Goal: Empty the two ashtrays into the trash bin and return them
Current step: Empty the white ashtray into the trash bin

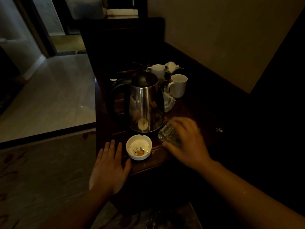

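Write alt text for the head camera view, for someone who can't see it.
At a dark wooden table in a dim room, a person's right hand grips a glass ashtray, while the left hand is open flat beside a white ashtray holding a cigarette butt and ash. A steel kettle and white mugs stand behind.

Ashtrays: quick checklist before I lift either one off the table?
1. Right hand grip on glass ashtray: ok, fingers curl over it.
2. Left hand holding white ashtray: not ok, lies flat beside it.
3. White ashtray upright, butt and ash inside: ok.
4. Kettle out of lift path: ok, behind both ashtrays.
5. Trash bin in view: cannot tell.
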